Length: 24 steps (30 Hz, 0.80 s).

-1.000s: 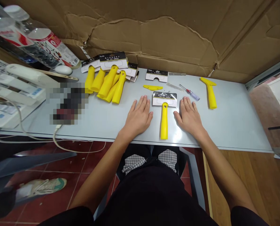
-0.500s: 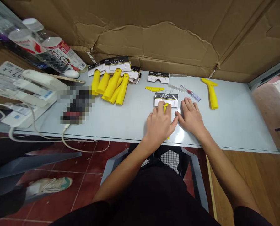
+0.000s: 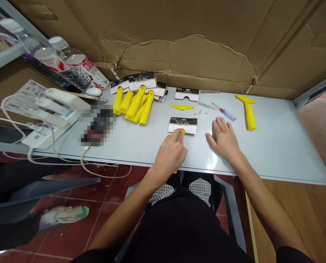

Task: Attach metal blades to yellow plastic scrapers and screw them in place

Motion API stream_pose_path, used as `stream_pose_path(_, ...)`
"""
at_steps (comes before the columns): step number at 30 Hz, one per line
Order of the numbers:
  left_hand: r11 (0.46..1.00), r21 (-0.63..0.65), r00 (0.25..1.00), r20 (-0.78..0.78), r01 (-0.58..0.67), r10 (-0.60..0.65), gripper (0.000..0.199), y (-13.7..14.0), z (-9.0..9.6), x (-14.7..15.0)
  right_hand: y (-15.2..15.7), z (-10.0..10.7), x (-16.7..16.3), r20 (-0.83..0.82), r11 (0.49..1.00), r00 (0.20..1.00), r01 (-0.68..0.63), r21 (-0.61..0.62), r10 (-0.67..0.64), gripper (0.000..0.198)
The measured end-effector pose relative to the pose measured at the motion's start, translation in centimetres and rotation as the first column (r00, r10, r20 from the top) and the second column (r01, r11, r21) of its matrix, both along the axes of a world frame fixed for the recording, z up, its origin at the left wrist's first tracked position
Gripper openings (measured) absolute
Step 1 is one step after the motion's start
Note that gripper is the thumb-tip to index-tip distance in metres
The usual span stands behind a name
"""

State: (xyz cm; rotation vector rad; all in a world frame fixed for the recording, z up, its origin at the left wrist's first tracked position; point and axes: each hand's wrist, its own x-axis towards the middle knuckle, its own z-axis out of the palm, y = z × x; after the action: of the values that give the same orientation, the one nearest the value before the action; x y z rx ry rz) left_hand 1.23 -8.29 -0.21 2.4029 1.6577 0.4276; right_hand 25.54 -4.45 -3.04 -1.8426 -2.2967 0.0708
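Left hand: the left hand (image 3: 170, 155) is curled over the yellow plastic scraper with its black-and-white card sleeve (image 3: 182, 126), fingers closed round the handle, forefinger tip up against the card's lower edge.
Scraper: flat on the pale grey tabletop (image 3: 275, 146), handle pointing back at the person and almost wholly hidden under that hand; only the card and a spot of yellow show ahead of the fingertips.
Why held so: I'd judge a grip this low on the handle leaves the carded head free to slide or lift.
Right hand: the right hand (image 3: 224, 138) lies palm down, fingers loosely spread, holding nothing, just right of the scraper and apart from it; it looks like a brace.
Beyond the scraper: a loose yellow blade piece (image 3: 182, 107), a spare card sleeve (image 3: 187, 94), some tiny screws (image 3: 200, 111), a thin clear strip (image 3: 208, 106) and a small red-handled screwdriver (image 3: 224, 112).
Far right of the scraper: a bare yellow scraper handle (image 3: 249, 111), no card on it.
Left of the scraper: a heap of carded yellow scrapers (image 3: 137, 98), seemingly a sorted pile.
Further left: plastic water bottles (image 3: 69, 65) and a white desk telephone (image 3: 49, 106).
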Motion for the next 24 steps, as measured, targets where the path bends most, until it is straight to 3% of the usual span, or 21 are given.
stream_pose_path(5,0.989,0.141,0.997,0.071,-0.049,0.039,0.054,2.4,1.1,-3.3,-0.1,-0.1,0.0,-0.017,1.000,1.000,-0.001,0.008,0.001,0.074)
stream_pose_path(11,0.919,0.355,0.985,0.081,-0.169,0.150,0.047,9.1,5.7,-7.9,-0.1,-0.1,0.0,-0.020,1.000,1.000,-0.001,0.007,0.001,0.073)
stream_pose_path(14,0.901,0.338,0.962,0.074,-0.272,0.263,0.046,13.2,7.1,-10.3,-0.2,-0.1,-0.1,-0.013,1.000,1.000,0.003,0.004,-0.003,0.074)
stream_pose_path(18,0.899,0.284,0.930,-0.054,-0.334,0.363,0.046,17.4,6.4,-12.9,-0.2,-0.1,-0.2,-0.013,1.000,1.000,0.009,0.003,-0.009,0.073)
stream_pose_path(24,0.930,0.105,0.904,-0.220,-0.353,0.368,0.059,19.4,5.3,-15.1,-0.3,0.0,-0.1,-0.011,1.000,1.000,0.006,0.000,-0.006,0.073)
